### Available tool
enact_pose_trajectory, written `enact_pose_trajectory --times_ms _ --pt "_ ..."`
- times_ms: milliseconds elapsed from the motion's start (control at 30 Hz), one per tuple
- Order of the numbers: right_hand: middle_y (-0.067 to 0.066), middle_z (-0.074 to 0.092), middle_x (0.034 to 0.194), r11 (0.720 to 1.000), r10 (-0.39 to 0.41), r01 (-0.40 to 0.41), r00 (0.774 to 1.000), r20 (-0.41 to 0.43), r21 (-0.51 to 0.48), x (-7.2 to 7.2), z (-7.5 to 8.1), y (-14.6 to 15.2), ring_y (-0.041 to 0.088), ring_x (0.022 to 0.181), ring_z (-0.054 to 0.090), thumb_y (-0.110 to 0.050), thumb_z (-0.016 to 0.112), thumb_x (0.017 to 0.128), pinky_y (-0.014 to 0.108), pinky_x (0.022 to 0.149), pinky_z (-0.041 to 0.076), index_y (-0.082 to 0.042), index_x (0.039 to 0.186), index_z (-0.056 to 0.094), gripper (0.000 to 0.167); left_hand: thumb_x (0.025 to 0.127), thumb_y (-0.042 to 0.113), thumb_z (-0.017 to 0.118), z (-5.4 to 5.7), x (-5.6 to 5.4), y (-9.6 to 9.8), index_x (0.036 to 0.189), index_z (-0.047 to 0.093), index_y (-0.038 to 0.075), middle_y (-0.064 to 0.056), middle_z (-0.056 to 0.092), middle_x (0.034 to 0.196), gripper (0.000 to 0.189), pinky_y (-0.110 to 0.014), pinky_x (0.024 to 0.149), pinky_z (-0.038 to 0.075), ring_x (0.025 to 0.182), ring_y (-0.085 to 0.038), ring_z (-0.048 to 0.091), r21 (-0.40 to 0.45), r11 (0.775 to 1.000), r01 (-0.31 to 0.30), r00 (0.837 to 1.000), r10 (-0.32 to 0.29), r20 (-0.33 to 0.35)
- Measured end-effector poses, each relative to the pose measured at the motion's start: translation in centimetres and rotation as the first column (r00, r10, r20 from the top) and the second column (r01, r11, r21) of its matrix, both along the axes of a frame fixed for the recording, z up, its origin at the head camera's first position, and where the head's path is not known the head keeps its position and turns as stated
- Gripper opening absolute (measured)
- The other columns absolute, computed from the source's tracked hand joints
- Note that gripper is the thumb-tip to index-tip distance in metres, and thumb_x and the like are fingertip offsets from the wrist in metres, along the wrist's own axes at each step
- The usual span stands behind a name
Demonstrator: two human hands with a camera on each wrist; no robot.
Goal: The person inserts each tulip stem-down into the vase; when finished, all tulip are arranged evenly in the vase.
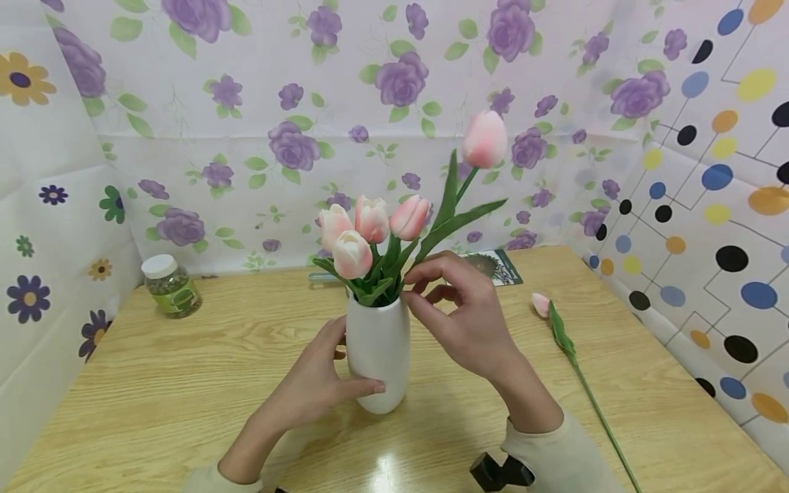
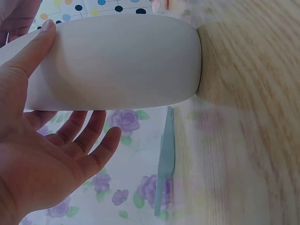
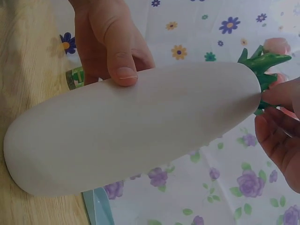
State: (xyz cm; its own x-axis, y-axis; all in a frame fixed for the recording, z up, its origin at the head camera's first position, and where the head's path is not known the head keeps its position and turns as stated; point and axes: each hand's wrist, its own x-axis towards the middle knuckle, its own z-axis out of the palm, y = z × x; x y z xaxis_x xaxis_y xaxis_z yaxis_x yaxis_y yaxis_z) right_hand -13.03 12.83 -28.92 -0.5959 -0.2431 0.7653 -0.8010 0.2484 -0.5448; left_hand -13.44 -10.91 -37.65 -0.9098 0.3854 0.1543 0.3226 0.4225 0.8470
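A white vase (image 1: 379, 342) stands upright on the wooden table and holds several pink-and-white artificial tulips (image 1: 372, 219). Around its left side curls my left hand (image 1: 317, 383), with the thumb (image 2: 35, 49) across the front and the other fingers behind. At the vase's mouth my right hand (image 1: 465, 315) pinches the stem of a taller tulip (image 1: 485, 140), which leans to the right with its bloom well above the others. The stem's lower end is hidden by the fingers and the rim. In the right wrist view, the right fingertips are right at the rim.
Another tulip (image 1: 561, 332) lies on the table (image 1: 246, 356) at the right. A white-lidded jar (image 1: 172, 287) is at the back left. Behind the vase are a pale blue flat tool (image 2: 166, 145) and a printed card (image 1: 507, 267). Patterned cloth walls (image 1: 296, 144) enclose the table.
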Motion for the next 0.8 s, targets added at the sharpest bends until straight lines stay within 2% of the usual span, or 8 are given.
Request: enact_pose_trajectory --times_ms 200,367,633,800 --pt "0.009 0.071 0.103 0.999 0.018 -0.02 0.999 0.045 0.032 0.1 -0.9 0.7 0.016 0.093 0.067 0.01 0.076 0.09 0.029 0.067 0.062 -0.004 0.104 0.071 0.02 0.076 0.037 0.097 0.0 0.0 0.0 0.156 0.044 0.022 -0.002 0.055 0.144 0.098 -0.055 0.105 0.048 0.128 -0.023 0.055 0.0 1.0 -0.003 1.0 0.003 0.011" --pt "0.006 0.071 0.102 0.999 0.007 -0.013 0.993 0.12 0.049 -0.2 -2.7 2.5 0.013 0.094 0.067 0.009 0.076 0.091 0.027 0.068 0.062 -0.009 0.1 0.072 0.02 0.075 0.037 0.098 -0.1 0.0 0.1 0.156 0.044 0.023 -0.002 0.055 0.143 0.098 -0.055 0.106 0.048 0.127 -0.023 0.055 0.0 1.0 -0.006 1.0 0.006 0.015" --pt "0.011 0.072 0.097 0.991 -0.133 0.124 0.961 0.244 0.053 -0.9 -5.6 7.3 0.01 0.08 0.065 0.003 0.074 0.095 0.023 0.064 0.057 -0.005 0.104 0.075 0.012 0.074 0.035 0.098 -0.1 0.0 0.1 0.156 0.045 0.021 -0.002 0.056 0.143 0.098 -0.055 0.107 0.048 0.127 -0.023 0.055 0.003 1.0 -0.012 1.0 0.012 0.012" --pt "0.008 0.071 0.099 0.971 -0.238 0.218 0.924 0.301 0.098 -0.9 -7.0 10.6 0.01 0.076 0.065 0.001 0.074 0.096 0.026 0.06 0.059 -0.008 0.105 0.075 0.012 0.074 0.033 0.098 0.0 0.0 0.1 0.156 0.045 0.019 -0.003 0.056 0.143 0.098 -0.055 0.106 0.047 0.128 -0.023 0.055 0.008 1.0 -0.009 1.0 0.009 0.012"
